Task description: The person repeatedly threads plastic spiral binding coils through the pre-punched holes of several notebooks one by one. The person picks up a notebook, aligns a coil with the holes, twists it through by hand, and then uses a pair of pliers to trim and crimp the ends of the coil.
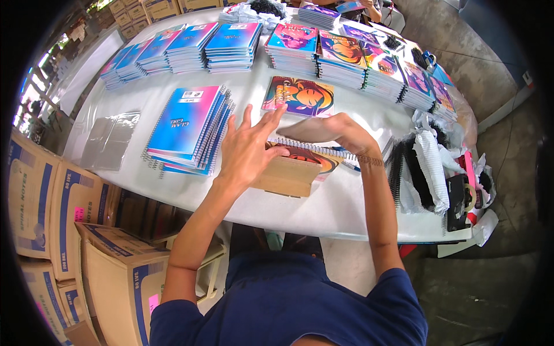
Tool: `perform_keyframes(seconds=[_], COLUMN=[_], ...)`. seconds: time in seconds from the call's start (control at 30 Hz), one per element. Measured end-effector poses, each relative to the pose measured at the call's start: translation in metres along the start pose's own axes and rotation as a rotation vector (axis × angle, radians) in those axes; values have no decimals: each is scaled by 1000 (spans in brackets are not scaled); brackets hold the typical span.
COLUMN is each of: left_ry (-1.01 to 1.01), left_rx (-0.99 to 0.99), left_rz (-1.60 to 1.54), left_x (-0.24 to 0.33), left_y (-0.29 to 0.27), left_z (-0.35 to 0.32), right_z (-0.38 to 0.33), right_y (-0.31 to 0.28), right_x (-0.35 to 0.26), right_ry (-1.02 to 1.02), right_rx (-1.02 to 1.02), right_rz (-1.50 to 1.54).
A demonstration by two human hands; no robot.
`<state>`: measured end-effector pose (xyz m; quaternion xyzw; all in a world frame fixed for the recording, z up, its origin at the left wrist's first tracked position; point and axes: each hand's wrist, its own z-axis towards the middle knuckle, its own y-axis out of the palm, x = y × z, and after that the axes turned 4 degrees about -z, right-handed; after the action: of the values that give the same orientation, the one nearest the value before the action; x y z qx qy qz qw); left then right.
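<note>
A spiral notebook with an orange and purple illustrated cover stands at the table's near edge, its coil along the top. The coil's end runs out past the notebook beside my right wrist. Brown cardboard faces me at its near side. My left hand has its fingers spread, the thumb touching the notebook's upper left. Over the coil, my right hand stretches flat toward the left, its fingers smeared by motion. Just beyond lies another illustrated notebook.
Blue and pink spiral notebooks are piled at left, beside a clear plastic sleeve. Several notebook stacks line the far side. Black coils in white wrapping lie at right. Cardboard boxes stand lower left; another person's hand shows at the far edge.
</note>
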<state>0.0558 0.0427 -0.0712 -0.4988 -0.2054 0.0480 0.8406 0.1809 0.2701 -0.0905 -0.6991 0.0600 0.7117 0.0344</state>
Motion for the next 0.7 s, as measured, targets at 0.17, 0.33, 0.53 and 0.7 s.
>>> perform_keyframes(seconds=[0.17, 0.33, 0.53, 0.7], left_ry=[-67, -161, -330, -401], left_rx=[140, 276, 217, 154], left_rz=[-247, -633, -970, -1204], left_x=[-10, -27, -35, -33], left_y=[-1, 16, 31, 27], left_z=[-5, -15, -15, -15], right_z=[-2, 7, 7, -27], right_y=[12, 4, 19, 68], right_x=[-12, -16, -44, -68], right_ry=[-32, 15, -312, -518], right_rx=[-36, -51, -126, 183], right_rz=[93, -10, -318, -1390])
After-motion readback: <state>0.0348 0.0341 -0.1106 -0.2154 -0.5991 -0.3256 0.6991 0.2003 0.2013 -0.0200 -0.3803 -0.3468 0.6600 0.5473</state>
